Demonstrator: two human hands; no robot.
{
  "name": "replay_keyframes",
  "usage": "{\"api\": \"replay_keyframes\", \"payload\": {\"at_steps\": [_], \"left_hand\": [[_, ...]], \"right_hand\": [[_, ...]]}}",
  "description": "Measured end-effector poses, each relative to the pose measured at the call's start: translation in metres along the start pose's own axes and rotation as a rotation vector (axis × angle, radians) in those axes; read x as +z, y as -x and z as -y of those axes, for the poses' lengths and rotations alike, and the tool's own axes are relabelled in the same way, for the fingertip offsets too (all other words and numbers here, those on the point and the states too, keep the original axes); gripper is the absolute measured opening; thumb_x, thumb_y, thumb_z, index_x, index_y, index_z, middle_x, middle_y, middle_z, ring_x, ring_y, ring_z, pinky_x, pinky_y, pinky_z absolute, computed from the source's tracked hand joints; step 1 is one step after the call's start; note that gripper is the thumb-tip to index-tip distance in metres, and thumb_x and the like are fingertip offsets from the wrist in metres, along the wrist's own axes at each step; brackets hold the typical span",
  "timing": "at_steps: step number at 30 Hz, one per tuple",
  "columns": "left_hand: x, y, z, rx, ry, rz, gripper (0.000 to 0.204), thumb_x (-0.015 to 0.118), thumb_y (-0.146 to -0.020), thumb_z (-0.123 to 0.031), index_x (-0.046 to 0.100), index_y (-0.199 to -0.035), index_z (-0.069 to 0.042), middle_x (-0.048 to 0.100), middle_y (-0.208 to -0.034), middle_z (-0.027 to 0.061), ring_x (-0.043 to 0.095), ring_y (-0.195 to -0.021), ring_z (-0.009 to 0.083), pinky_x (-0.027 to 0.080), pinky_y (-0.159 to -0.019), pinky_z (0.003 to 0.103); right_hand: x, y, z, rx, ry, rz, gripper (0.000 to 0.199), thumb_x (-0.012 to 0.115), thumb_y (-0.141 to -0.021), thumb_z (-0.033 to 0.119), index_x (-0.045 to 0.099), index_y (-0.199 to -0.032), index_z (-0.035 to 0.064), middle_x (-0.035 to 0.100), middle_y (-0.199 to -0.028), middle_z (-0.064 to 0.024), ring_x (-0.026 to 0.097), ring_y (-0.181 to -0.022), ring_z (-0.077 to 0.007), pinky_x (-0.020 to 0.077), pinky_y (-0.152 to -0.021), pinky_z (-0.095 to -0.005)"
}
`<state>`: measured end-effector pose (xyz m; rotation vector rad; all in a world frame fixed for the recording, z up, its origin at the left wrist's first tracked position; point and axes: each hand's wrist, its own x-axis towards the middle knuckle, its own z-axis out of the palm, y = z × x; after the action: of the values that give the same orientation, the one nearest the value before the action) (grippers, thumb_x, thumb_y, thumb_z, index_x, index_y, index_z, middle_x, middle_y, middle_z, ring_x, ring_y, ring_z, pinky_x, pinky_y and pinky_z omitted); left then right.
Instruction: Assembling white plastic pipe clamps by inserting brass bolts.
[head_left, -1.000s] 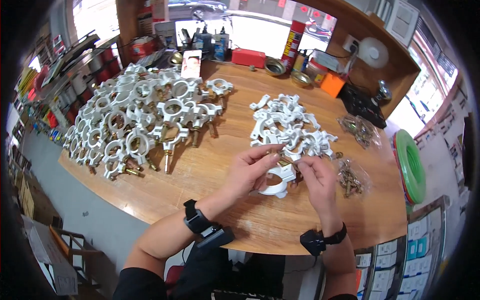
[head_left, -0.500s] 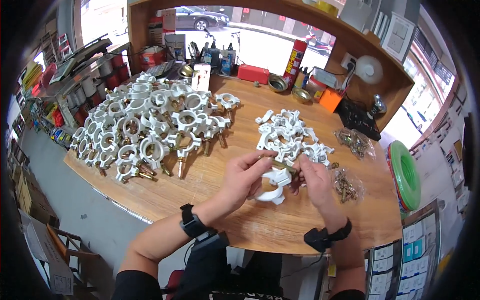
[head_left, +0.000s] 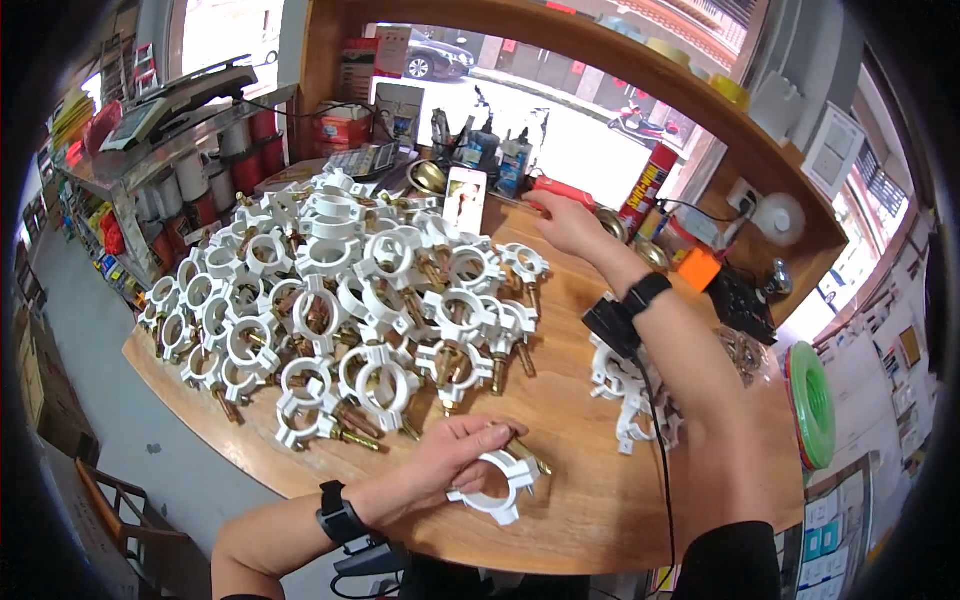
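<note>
The left hand pinches a white ring clamp over the table's near edge, a brass bolt at its fingertips; the right hand reaches to the far side, fingers near a red case; whether it grips anything, I cannot tell. Piled clamps lie beyond the left hand.

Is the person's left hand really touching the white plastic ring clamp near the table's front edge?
Touching. The head view shows the left hand holding the white plastic ring clamp at its upper left side, with no gap between.
</note>
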<state>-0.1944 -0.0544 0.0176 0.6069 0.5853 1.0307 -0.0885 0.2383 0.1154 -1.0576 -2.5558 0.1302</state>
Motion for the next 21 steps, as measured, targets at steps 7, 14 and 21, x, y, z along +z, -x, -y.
{"api": "replay_keyframes", "payload": {"at_steps": [7,14,21], "left_hand": [[-0.024,-0.004,-0.012,-0.022,0.178,0.057,0.026,0.049,-0.093,-0.019,0.057,-0.109,0.000,0.049,-0.056,-0.0018,0.029,-0.038,0.0026,0.024,-0.037,0.019],[-0.029,-0.003,-0.019,-0.008,0.279,0.089,0.027,0.049,-0.093,-0.018,0.056,-0.113,0.000,0.051,-0.059,-0.0019,0.031,-0.040,0.0024,0.027,-0.038,0.019],[-0.030,-0.006,-0.018,-0.027,0.259,0.092,0.028,0.047,-0.094,-0.018,0.056,-0.114,0.000,0.049,-0.059,-0.0024,0.031,-0.040,0.0020,0.028,-0.038,0.019]], "right_hand": [[0.065,-0.095,-0.012,-0.067,0.390,-0.084,0.048,0.044,-0.081,0.005,0.043,-0.127,0.0189,0.055,-0.103,-0.0174,0.058,-0.091,-0.0344,0.0483,-0.074,-0.0435],[0.092,-0.121,-0.023,-0.072,0.471,-0.052,0.046,0.044,-0.082,0.008,0.045,-0.126,0.0215,0.053,-0.097,-0.0169,0.061,-0.082,-0.0345,0.0499,-0.067,-0.0432],[0.106,-0.125,-0.031,-0.045,0.446,-0.038,0.047,0.045,-0.082,0.009,0.045,-0.127,0.0210,0.052,-0.101,-0.0176,0.061,-0.082,-0.0344,0.0498,-0.067,-0.0435]]}}
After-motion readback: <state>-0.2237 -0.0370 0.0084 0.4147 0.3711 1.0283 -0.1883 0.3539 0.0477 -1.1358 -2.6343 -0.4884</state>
